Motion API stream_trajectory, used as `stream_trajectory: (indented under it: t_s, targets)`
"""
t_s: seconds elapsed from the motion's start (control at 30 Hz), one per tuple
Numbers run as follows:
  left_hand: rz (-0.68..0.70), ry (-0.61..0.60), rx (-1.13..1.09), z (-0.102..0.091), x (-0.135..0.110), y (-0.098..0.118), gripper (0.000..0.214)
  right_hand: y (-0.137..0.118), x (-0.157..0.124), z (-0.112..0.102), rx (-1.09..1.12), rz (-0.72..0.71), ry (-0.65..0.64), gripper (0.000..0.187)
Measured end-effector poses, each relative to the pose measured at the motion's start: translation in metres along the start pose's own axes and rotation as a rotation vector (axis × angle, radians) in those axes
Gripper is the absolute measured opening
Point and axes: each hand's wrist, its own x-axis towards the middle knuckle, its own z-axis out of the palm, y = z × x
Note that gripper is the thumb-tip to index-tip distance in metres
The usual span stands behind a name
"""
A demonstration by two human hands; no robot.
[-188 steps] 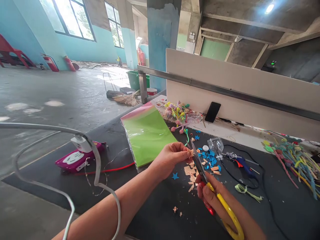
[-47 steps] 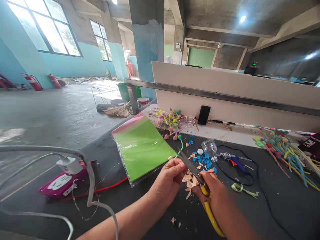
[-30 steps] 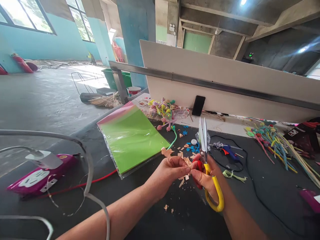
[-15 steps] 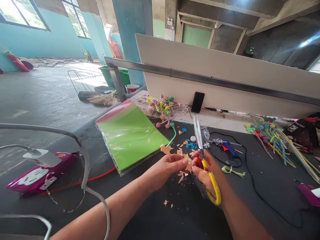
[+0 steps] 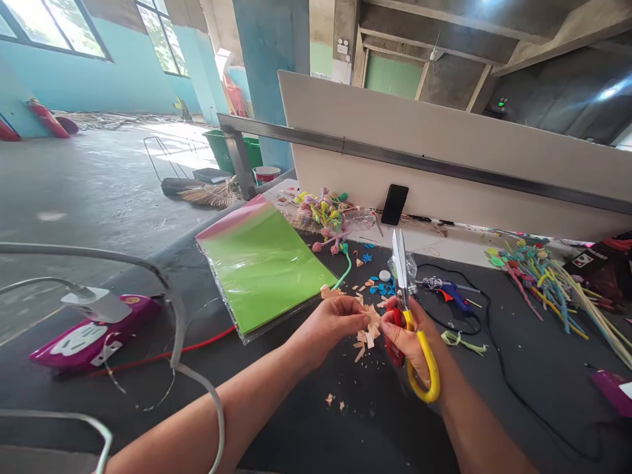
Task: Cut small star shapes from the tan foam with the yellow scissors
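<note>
My left hand (image 5: 332,322) pinches a small peach foam piece (image 5: 373,320) between thumb and fingertips, just above the dark table (image 5: 306,421). My right hand (image 5: 412,339) grips yellow and red scissors (image 5: 409,329), whose closed blades point straight up. The fingertips of both hands almost meet at the foam piece. Peach scraps (image 5: 360,342) lie under the hands, and blue foam bits (image 5: 382,286) lie a little further back.
A wrapped stack of green foam sheets (image 5: 261,263) lies left of the hands. A blue glue gun (image 5: 451,293) with a black cable, a clear bottle top (image 5: 407,266), colourful twisted stems (image 5: 548,280) and a black phone (image 5: 395,204) sit behind. A pink power strip (image 5: 93,329) lies far left.
Earlier the scissors were cutting the peach piece with the blades slanted forward. Since then the blades have swung upright, and both hands now come together on the piece.
</note>
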Motion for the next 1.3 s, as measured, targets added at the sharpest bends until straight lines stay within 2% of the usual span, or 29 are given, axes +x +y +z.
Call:
stream_trajectory:
  t_s: [0.17, 0.3, 0.5, 0.7, 0.9, 1.3]
  targets:
    - [-0.043, -0.031, 0.045, 0.0042, -0.0024, -0.0027, 0.023, 0.0008, -0.0033, 0.0094, 0.005, 0.012, 0.043, 0.029]
    - [-0.051, -0.078, 0.049, 0.0029, -0.0019, -0.0005, 0.028, 0.0035, -0.0015, 0.0078, -0.002, 0.011, 0.064, 0.033]
    - [-0.039, -0.037, -0.067, -0.0001, -0.0009, 0.0016, 0.044, 0.009, 0.0033, 0.0033, -0.058, -0.013, 0.079, 0.032]
    - [-0.09, -0.122, 0.096, 0.001, -0.0016, 0.0017, 0.028, 0.0095, 0.0013, 0.0049, -0.047, -0.005, 0.056, 0.031]
    - [-0.066, -0.016, 0.068, -0.0008, 0.0001, 0.001, 0.024, 0.0084, 0.0016, 0.0038, -0.012, 0.004, 0.04, 0.032]
    - [-0.087, -0.067, 0.129, 0.0023, -0.0014, -0.0016, 0.025, 0.0074, -0.0004, 0.0095, 0.01, 0.045, 0.049, 0.036]
